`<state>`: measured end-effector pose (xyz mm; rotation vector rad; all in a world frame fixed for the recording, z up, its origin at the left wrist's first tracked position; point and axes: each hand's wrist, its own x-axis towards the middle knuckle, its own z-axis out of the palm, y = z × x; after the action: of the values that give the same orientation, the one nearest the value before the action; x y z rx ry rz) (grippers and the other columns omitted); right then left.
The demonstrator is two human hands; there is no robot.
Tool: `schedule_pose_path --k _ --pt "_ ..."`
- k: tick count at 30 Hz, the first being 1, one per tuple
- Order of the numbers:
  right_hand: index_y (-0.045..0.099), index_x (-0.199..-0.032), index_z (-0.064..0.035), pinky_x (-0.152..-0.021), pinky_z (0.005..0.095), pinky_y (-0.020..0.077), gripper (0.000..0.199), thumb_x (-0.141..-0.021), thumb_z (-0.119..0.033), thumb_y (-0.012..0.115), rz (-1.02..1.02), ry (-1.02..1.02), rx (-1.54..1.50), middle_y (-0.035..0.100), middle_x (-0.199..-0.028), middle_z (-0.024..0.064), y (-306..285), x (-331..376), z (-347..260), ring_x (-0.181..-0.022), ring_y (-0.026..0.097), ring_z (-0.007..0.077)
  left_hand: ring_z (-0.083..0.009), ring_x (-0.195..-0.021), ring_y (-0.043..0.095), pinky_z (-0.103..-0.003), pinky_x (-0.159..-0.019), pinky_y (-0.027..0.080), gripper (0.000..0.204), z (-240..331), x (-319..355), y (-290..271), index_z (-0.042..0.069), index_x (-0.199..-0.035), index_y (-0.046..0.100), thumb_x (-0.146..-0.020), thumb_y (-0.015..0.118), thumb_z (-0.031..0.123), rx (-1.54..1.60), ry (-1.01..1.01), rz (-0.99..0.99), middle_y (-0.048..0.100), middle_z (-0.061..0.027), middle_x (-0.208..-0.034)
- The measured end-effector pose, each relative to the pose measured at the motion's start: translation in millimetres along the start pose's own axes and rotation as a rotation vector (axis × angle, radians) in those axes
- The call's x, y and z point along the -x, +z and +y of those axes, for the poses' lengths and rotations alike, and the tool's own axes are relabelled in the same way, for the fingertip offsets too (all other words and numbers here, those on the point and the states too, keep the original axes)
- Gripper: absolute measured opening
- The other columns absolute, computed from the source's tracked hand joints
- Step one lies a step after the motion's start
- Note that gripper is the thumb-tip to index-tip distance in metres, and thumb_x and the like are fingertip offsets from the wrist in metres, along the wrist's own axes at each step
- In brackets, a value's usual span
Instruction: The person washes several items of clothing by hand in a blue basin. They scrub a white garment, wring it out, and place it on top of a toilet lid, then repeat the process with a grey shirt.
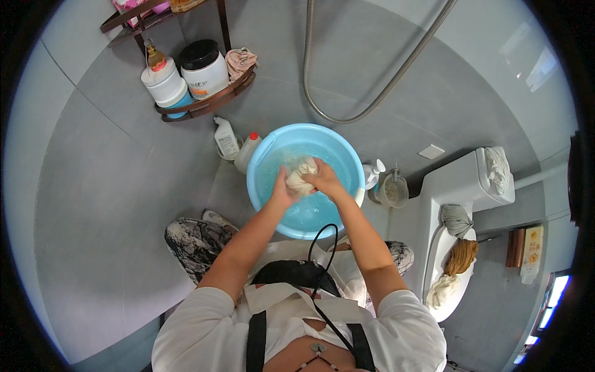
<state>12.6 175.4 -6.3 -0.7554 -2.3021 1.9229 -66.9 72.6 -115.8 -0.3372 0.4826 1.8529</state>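
While both grips [282, 191] [327, 180] bunch wrinkled cloth [301, 176], round plastic basin [310, 132]

Two arms reach out in front of the person. The left arm [245, 245] slants up and to the right, and the right arm [362, 239] slants up and to the left, a bit like the sides of a tent. Both are bare below the elbows, and the elbows are wider apart than the hands. The left hand [283, 188] and right hand [325, 177] are close together, curved in to squeeze from both sides. The right hand shows its back, with its fingers bent toward the left one. Many of the left fingers are hidden. The left knee [197, 242] and right knee [401, 255] are spread wide.
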Motion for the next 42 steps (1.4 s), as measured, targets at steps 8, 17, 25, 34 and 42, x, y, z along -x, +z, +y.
schedule_pose_path --k 8,17,25,34,42 --pt "0.048 -0.112 -0.0037 -0.049 0.0177 0.0417 0.044 -0.074 -0.02 0.061 -0.361 0.014 -0.359 0.058 -0.088 0.0029 -29.4 18.9 -20.5 -0.068 0.055 0.0086 -0.0322 -0.11 0.042 -0.045 -0.093 0.034 0.059 14.2 4.3 33.6 0.006 -0.122 0.037 -0.084 0.033 0.051 0.202 0.179 0.035 0.04 -0.0151 -0.123" --pt "0.032 -0.127 -0.0063 -0.084 0.0319 0.039 0.064 -0.074 -0.025 0.063 0.314 -0.156 -0.293 0.046 -0.112 0.0112 -15.0 8.6 6.1 -0.098 0.047 0.0198 -0.0302 -0.1 0.05 -0.043 -0.089 0.039 0.036 12.5 1.0 45.7 0.002 -0.111 0.044 -0.083 0.043 0.025 0.016 0.324 -0.019 0.048 -0.0138 -0.112" --pt "0.033 -0.126 -0.0033 -0.091 0.0365 0.0346 0.071 -0.068 -0.024 0.068 0.51 -0.463 0.176 0.04 -0.117 0.0185 8.7 14.3 17.1 -0.107 0.042 0.0296 -0.0254 -0.09 0.055 -0.038 -0.079 0.045 0.032 -1.4 11.0 86.6 0.004 -0.099 0.047 -0.085 0.045 0.032 -0.147 0.257 -0.003 0.053 -0.0138 -0.098" --pt "0.056 -0.093 -0.0004 -0.071 0.0278 0.044 0.02 -0.078 -0.014 0.057 0.559 -0.314 -0.282 0.059 -0.084 0.0093 13.3 7.5 2.9 -0.078 0.055 0.0158 -0.0171 -0.07 0.055 -0.031 -0.062 0.047 0.006 -9.1 26.0 114.0 0.004 -0.081 0.05 -0.077 0.05 0.01 -0.402 0.507 0.184 0.053 -0.0074 -0.078" --pt "0.058 -0.082 0.0007 -0.065 0.0285 0.0433 0.022 -0.08 -0.02 0.051 0.397 -0.071 -0.53 0.059 -0.079 0.0082 -1.4 -12.7 36.6 -0.07 0.054 0.0157 -0.0146 -0.066 0.052 -0.03 -0.059 0.045 0.008 -12.7 7.0 81.4 0.003 -0.073 0.053 -0.076 0.052 0.01 -0.615 0.489 0.227 0.053 -0.0058 -0.07"
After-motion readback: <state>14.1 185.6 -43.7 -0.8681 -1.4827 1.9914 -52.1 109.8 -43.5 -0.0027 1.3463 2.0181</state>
